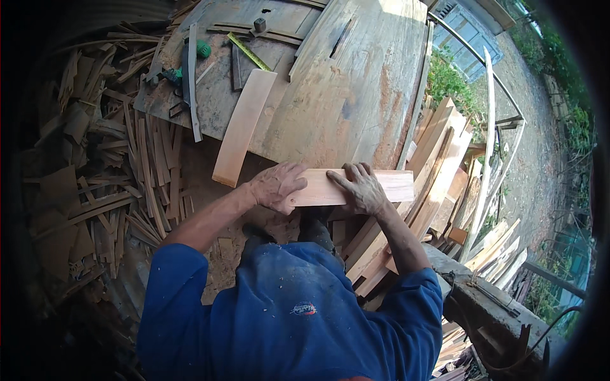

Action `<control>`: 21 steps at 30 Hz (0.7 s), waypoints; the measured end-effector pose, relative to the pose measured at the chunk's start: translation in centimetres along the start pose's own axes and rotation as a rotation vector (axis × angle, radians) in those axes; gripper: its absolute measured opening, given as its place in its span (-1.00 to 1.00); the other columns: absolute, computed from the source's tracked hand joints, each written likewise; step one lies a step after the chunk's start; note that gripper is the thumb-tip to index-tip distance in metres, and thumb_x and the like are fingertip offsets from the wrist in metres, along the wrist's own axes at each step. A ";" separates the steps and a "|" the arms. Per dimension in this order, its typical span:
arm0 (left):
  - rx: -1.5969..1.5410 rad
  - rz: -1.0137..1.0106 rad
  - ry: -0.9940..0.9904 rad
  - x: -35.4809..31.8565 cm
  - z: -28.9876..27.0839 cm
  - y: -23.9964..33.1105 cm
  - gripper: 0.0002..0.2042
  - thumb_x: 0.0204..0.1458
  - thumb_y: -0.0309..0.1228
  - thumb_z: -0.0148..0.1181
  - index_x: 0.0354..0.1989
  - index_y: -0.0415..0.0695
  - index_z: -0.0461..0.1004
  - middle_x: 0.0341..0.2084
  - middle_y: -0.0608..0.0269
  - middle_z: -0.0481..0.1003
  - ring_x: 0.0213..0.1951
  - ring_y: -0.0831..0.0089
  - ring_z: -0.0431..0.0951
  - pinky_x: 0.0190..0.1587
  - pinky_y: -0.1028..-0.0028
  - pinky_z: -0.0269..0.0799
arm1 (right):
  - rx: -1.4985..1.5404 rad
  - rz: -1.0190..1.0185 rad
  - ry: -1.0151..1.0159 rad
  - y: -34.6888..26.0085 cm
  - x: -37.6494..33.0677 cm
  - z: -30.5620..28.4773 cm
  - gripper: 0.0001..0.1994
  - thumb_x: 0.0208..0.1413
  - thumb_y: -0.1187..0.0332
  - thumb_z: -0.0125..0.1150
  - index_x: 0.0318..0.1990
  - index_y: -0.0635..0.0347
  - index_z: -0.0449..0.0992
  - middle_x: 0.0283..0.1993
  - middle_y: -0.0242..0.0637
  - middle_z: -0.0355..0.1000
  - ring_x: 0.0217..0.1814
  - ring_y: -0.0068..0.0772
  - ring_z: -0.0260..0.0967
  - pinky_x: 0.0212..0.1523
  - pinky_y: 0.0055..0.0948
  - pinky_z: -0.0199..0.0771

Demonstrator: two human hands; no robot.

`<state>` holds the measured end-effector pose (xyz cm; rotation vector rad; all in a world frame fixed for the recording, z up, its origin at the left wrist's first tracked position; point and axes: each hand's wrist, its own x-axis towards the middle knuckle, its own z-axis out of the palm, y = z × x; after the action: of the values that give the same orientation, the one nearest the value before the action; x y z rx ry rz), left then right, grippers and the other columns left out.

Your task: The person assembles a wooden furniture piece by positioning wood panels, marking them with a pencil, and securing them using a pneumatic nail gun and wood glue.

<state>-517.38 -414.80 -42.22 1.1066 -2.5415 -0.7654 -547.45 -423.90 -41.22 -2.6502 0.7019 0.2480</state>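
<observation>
A short, pale wooden board (pixel 321 188) lies crosswise in front of my body, at the near edge of the workbench (pixel 311 120). Its left end is in the grip of my left hand (pixel 277 188), whose fingers curl over it. My right hand (pixel 365 189) holds the board right of its middle, thumb across the top face and fingers at the far edge. The undersides of both hands are hidden. Another flat board (pixel 244 127), pinkish, rests on the bench to the left, its near end jutting past the edge. A yellow measuring tape (pixel 250 52) touches its far end.
A green power tool (pixel 173 76) sits on the bench's left side, beside a long narrow strip (pixel 192 82). Heaped offcuts (pixel 95 133) cover the ground at left. Stacked timber (pixel 438 159) leans close to my right arm, near a concrete ledge (pixel 495 305).
</observation>
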 end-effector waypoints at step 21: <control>0.289 -0.186 0.293 11.3 9.1 -23.2 -0.50 0.08 -0.31 0.27 0.23 -0.11 0.46 0.32 0.19 0.36 0.29 0.22 0.36 0.31 0.19 0.21 | -0.027 0.457 0.378 19.2 7.9 9.7 -0.19 -0.04 0.00 0.49 0.42 -0.39 0.29 0.56 -0.11 0.01 0.62 -0.05 -0.13 0.56 0.21 -0.27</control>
<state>-515.05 -433.06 -62.41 1.4421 -2.3693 -0.2507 -551.05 -438.76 -58.32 -2.5512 1.4340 -0.1309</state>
